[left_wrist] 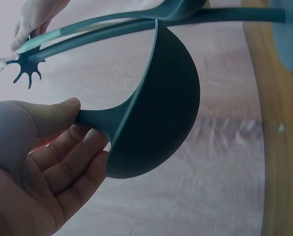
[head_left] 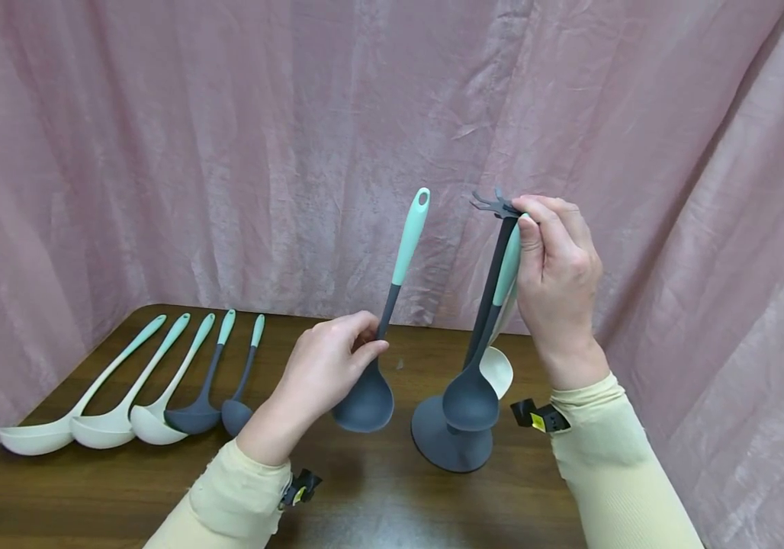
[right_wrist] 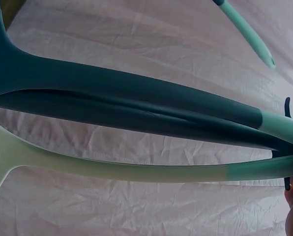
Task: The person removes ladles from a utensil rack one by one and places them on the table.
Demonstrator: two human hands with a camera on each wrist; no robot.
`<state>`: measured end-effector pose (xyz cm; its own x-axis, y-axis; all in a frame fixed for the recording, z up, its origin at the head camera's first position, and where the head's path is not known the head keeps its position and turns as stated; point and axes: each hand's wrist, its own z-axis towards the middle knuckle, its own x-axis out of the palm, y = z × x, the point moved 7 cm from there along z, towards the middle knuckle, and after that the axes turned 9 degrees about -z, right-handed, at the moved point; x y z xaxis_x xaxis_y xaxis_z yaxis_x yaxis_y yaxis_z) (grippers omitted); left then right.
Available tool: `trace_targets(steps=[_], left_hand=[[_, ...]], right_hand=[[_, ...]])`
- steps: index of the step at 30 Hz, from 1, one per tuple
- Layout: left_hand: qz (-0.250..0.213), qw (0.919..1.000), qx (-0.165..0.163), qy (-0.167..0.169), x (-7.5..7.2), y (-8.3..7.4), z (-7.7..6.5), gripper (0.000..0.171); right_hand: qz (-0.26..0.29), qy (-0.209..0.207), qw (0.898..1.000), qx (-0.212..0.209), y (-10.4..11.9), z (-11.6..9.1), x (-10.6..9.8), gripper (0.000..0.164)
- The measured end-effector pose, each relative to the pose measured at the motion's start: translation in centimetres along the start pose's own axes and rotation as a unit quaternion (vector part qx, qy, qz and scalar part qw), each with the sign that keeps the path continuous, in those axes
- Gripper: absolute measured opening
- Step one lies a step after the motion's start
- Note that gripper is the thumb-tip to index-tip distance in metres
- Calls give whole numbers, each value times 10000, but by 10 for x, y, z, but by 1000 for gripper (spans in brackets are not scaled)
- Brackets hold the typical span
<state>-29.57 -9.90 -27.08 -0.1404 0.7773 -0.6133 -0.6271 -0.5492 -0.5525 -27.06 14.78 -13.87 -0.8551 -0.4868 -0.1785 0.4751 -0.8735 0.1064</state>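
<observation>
My left hand (head_left: 326, 358) pinches a dark grey ladle (head_left: 367, 400) by its neck, just above the bowl. That ladle stands nearly upright off the table, its mint handle pointing up. My right hand (head_left: 560, 255) grips the hooked top of a dark grey utensil stand (head_left: 491, 293), its thumb against the handle of a hanging ladle. From the stand hang another dark ladle (head_left: 470, 400), in front, and a white ladle (head_left: 497, 372), partly behind it. My right fingers hide the handle ends. In the left wrist view, the held ladle's bowl (left_wrist: 159, 108) is close up.
On the left of the wooden table (head_left: 364, 488) lie several ladles in a row: white ladles (head_left: 100, 428), then dark ladles (head_left: 193, 415) with mint handles. The stand's round base (head_left: 454, 456) rests right of centre. Pink curtains (head_left: 364, 137) hang behind and at both sides.
</observation>
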Motion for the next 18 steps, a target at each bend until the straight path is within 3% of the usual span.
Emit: trace_targets(steps=[18], left_hand=[[584, 9982, -139, -50, -15, 37, -5, 18]], right_hand=[[113, 2, 9999, -79, 1, 2, 2, 22]])
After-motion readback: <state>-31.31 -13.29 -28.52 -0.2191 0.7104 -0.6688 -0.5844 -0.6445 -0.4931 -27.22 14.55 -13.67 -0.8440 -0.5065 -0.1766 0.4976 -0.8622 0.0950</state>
